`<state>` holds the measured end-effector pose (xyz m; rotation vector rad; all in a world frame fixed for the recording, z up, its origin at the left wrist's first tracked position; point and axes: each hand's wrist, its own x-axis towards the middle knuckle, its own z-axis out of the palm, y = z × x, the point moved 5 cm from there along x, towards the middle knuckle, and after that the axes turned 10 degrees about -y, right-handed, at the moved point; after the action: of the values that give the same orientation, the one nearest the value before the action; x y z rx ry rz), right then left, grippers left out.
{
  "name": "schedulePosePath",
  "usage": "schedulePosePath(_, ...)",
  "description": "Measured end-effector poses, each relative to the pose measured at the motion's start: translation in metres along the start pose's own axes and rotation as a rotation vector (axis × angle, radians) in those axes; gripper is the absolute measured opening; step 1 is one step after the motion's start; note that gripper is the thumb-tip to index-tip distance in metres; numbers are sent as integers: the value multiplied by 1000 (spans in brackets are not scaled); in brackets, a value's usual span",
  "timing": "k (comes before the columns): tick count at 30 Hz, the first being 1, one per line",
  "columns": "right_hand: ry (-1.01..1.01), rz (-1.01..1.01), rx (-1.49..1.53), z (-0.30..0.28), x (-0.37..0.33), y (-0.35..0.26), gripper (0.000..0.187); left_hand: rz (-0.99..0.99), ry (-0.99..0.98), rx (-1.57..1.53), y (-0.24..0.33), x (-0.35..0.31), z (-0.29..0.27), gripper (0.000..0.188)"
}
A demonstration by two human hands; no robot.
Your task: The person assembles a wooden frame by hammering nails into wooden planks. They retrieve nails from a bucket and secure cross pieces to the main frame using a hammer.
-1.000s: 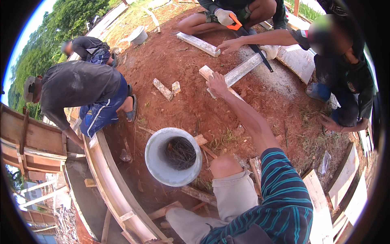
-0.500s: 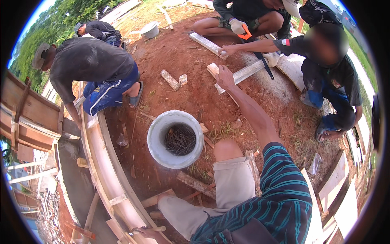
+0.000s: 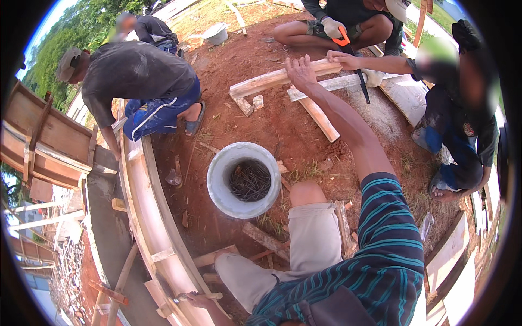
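1. Red-brown earthen ground (image 3: 217,127): fills the centre, giving the loose timber a broad resting surface.
2. Long, curved, pale wooden trough (image 3: 142,201): sweeps down the left side; a stooping co-worker in a dark shirt (image 3: 141,70) leans over its upper end.
3. Pale grey, round, thick-rimmed bucket (image 3: 216,182): stands at centre near the person's knee, presumably to keep its slim dark metal pieces within reach.
4. Pale, straight wooden batten (image 3: 255,83): lies slantwise at upper centre, its left end over small wooden offcuts; a co-worker's bare hand (image 3: 342,61) meets its right end, apparently to share its weight.
5. Whitish, flat wooden batten (image 3: 329,84): lies beneath an orange-handled, dark-bladed handsaw (image 3: 362,84); a co-worker's white-gloved hand (image 3: 373,77) seems to steady it.
6. Right hand (image 3: 303,73): upper centre, across the pale batten; fingers spread and extended past its upper edge, apparently to span its width.
7. Left hand (image 3: 198,300): lower left, at the trough's near end, perhaps for support; whether its fingers grip anything cannot be told.
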<state>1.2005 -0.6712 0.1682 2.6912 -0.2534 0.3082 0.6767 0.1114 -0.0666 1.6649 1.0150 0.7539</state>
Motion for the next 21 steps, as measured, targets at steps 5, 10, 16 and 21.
schedulePosePath(5, -241, -320, 366, -30, -31, 22, 68, -98, 0, -90, 3, -14, 1, 37)
schedulePosePath(10, -398, -454, 665, -70, -55, 23, 72, -90, 15, -180, 22, -26, 13, 34)
schedulePosePath(16, -559, -675, 1043, -106, -93, -122, 65, -103, 128, -422, -10, -27, -33, 28)
schedulePosePath(21, -778, -943, 1193, -187, -202, -238, 54, 0, 93, -571, 30, -45, 3, 25)
